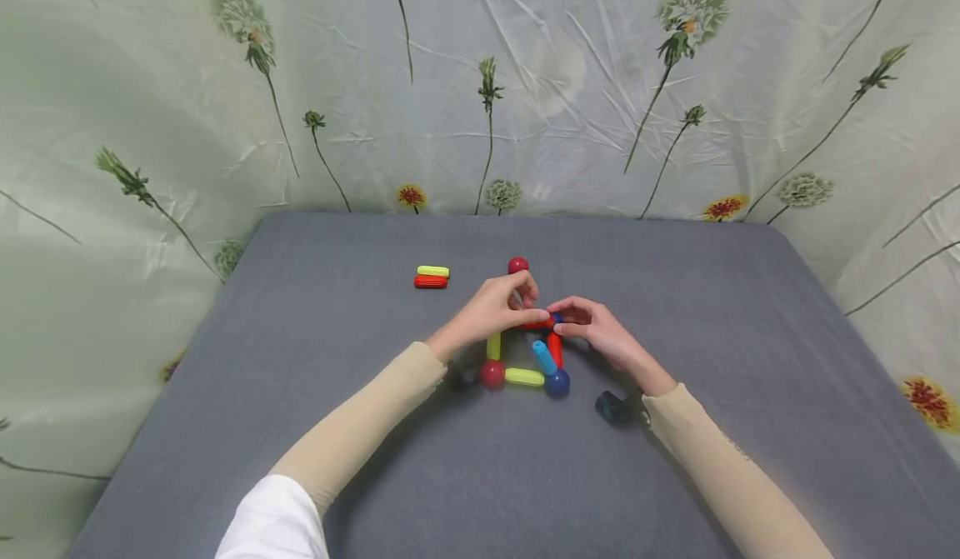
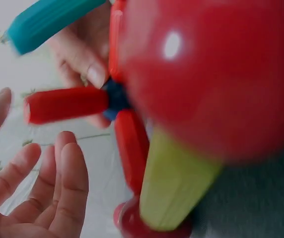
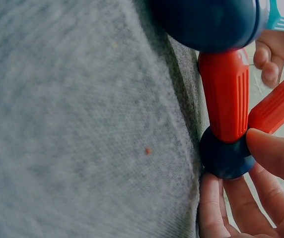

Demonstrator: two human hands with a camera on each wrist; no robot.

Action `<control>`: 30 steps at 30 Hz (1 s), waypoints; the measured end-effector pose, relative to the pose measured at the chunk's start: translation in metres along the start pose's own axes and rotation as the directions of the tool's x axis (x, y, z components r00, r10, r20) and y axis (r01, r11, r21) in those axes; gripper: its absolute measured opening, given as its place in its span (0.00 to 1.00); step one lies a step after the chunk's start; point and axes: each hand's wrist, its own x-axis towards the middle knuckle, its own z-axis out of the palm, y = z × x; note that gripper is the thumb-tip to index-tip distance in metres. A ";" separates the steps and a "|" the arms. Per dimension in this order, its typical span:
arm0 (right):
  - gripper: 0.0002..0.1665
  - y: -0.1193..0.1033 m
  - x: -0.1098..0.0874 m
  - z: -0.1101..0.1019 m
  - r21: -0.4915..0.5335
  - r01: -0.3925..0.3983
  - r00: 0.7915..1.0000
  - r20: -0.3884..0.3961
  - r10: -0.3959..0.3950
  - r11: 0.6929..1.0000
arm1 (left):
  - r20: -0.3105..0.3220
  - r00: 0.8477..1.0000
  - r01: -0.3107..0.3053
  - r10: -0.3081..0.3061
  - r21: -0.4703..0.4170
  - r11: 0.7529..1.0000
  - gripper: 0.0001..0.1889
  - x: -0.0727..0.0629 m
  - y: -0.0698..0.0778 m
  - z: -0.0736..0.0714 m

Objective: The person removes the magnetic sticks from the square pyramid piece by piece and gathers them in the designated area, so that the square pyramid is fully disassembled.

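Note:
A frame of toy building rods and balls lies on the grey table. My right hand [image 1: 600, 336] pinches its far-right blue ball [image 3: 226, 158] between thumb and fingers. Several red rods join at that ball; one red rod [image 2: 67, 105] sticks up from it. My left hand [image 2: 42, 193] is beside this rod with fingers spread and relaxed, apart from it in the left wrist view. Nearer me are a red ball [image 1: 492, 373], a yellow-green rod [image 1: 524, 377] and a blue ball [image 1: 557, 382]. A light-blue rod [image 1: 545, 358] rises from that near blue ball.
Left of the frame, a loose yellow-green rod [image 1: 433, 272] and a loose red rod [image 1: 431, 281] lie side by side. Another red ball [image 1: 518, 266] shows beyond my left hand. A flower-patterned cloth [image 1: 442, 151] hangs behind the grey table [image 1: 337, 309].

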 end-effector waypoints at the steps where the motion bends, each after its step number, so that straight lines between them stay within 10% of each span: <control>1: 0.20 0.000 0.000 0.000 0.001 0.002 1.000 0.006 -0.002 1.000 | 0.006 1.000 0.000 0.000 0.003 1.000 0.15 0.001 0.000 0.002; 14: 0.20 0.001 0.002 -0.004 -0.014 -0.023 0.999 0.027 0.023 1.000 | -0.140 0.974 0.159 -0.178 -0.134 0.978 0.08 -0.027 -0.031 -0.039; 22: 0.20 0.002 -0.001 -0.005 -0.015 -0.024 0.999 0.023 0.025 1.000 | -0.323 0.894 0.336 -0.309 0.030 0.941 0.06 -0.055 -0.066 -0.079; 30: 0.20 0.003 0.001 -0.005 -0.021 -0.025 0.999 0.021 0.025 0.999 | -0.387 0.873 0.390 -0.297 0.188 0.902 0.06 -0.052 -0.074 -0.088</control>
